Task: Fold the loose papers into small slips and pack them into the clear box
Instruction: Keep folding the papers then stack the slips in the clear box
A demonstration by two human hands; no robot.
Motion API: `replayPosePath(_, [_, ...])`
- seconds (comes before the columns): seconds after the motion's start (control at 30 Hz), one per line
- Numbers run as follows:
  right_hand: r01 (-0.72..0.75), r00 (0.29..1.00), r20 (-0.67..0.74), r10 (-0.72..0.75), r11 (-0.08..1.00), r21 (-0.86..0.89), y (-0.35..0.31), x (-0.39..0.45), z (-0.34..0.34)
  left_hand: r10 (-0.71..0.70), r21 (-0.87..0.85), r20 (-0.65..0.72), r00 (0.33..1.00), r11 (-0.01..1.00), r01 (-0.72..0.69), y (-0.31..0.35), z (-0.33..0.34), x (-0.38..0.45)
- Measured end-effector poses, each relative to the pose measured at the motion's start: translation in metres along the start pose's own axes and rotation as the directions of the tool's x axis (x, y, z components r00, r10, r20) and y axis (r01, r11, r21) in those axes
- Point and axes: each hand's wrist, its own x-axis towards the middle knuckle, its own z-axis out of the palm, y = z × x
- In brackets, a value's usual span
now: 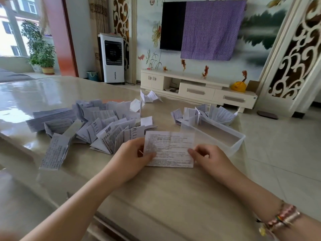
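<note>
A printed white paper (171, 148) is held just above the table in front of me. My left hand (133, 159) pinches its left edge, thumb on top. My right hand (208, 158) pinches its right edge. Behind the paper and to the right stands the clear box (238, 145), long and rectangular, with folded slips (192, 117) standing at its far end. A big heap of loose and half-folded papers (104, 124) lies to the left of the held sheet.
A flat stack of sheets (50, 117) lies at the heap's left. One crumpled strip (55, 153) lies apart near the table's left edge. More folded slips (220, 113) rest behind the box, and a few (150, 97) at the far table edge.
</note>
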Motion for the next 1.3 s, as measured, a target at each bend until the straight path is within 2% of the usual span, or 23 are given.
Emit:
replayPosePath(0.03, [-0.017,1.0,-0.02,0.016,0.998,-0.056,0.0,0.001,0.0,-0.014,0.035,-0.004,1.0,0.999,0.014,0.0,0.001,0.0])
replayPosePath(0.1, [-0.029,0.999,-0.049,0.021,0.986,-0.166,0.0,0.002,0.003,-0.036,0.212,-0.025,0.999,0.977,0.04,-0.002,0.005,0.001])
replayPosePath(0.2, [0.021,0.997,-0.063,-0.041,0.955,-0.296,0.0,-0.001,0.008,-0.004,0.432,-0.05,0.999,0.901,0.025,-0.003,0.008,0.001])
replayPosePath(0.27, [0.082,0.991,-0.079,-0.112,0.946,-0.315,-0.002,-0.003,0.01,0.038,0.474,-0.042,0.998,0.88,-0.014,-0.004,0.007,0.001])
replayPosePath(0.33, [0.185,0.972,-0.078,-0.219,0.931,-0.315,-0.004,-0.005,0.009,0.134,0.516,0.003,0.991,0.848,-0.117,-0.008,0.007,0.002])
replayPosePath(0.43, [0.329,0.944,0.048,-0.327,0.912,-0.244,-0.009,-0.005,0.011,0.192,0.484,0.085,0.978,0.85,-0.209,-0.014,0.01,0.003])
replayPosePath(0.53, [0.393,0.914,0.198,-0.353,0.891,-0.227,-0.01,-0.003,0.014,0.165,0.466,0.15,0.975,0.858,-0.216,-0.016,0.008,0.004])
replayPosePath(0.67, [0.439,0.896,0.219,-0.386,0.844,-0.307,-0.009,-0.003,0.013,0.165,0.466,0.175,0.971,0.854,-0.229,-0.017,0.004,0.004])
replayPosePath(0.8, [0.491,0.871,0.26,-0.418,0.775,-0.398,-0.013,-0.003,0.009,0.192,0.567,0.176,0.966,0.782,-0.259,-0.01,0.005,0.002])
replayPosePath(0.93, [0.492,0.87,0.243,-0.428,0.765,-0.415,-0.018,-0.002,0.007,0.267,0.568,0.146,0.953,0.766,-0.301,-0.008,0.003,0.002])
replayPosePath(1.07, [0.403,0.915,0.153,-0.373,0.842,-0.357,-0.023,0.001,0.01,0.29,0.567,0.078,0.954,0.774,-0.281,-0.003,0.003,0.005])
replayPosePath(1.2, [0.292,0.956,0.083,-0.28,0.931,-0.219,-0.026,0.011,0.011,0.177,0.496,-0.039,0.983,0.858,-0.135,0.007,0.001,0.006])
replayPosePath(1.3, [0.201,0.979,0.089,-0.182,0.928,-0.313,-0.023,0.018,0.016,0.131,0.521,-0.005,0.991,0.846,-0.109,0.003,0.004,0.01])
